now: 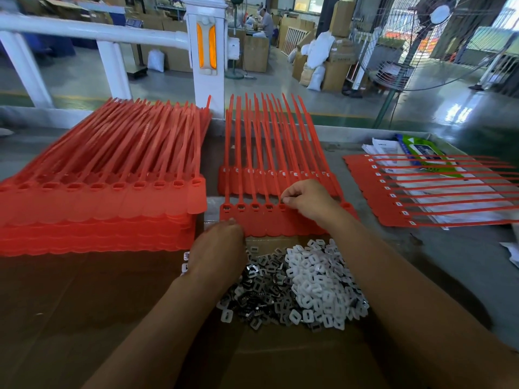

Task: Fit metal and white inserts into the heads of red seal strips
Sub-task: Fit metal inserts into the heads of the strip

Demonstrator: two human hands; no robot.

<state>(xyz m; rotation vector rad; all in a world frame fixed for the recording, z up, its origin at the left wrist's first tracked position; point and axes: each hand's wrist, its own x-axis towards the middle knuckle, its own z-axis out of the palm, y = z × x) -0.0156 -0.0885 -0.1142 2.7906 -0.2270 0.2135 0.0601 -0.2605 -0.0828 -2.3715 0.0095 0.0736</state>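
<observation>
Two heaps of inserts, metal and white, lie low centre. My left grip curls beside them, and I cannot tell what it holds. Mid-frame, my right grip pinches one insert at the fifth head of the front red strip sheet. Next, I judge, press it squarely home.

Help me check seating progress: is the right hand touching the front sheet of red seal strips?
Touching. The head view shows the right hand pinching down on a strip head of the front sheet.
</observation>
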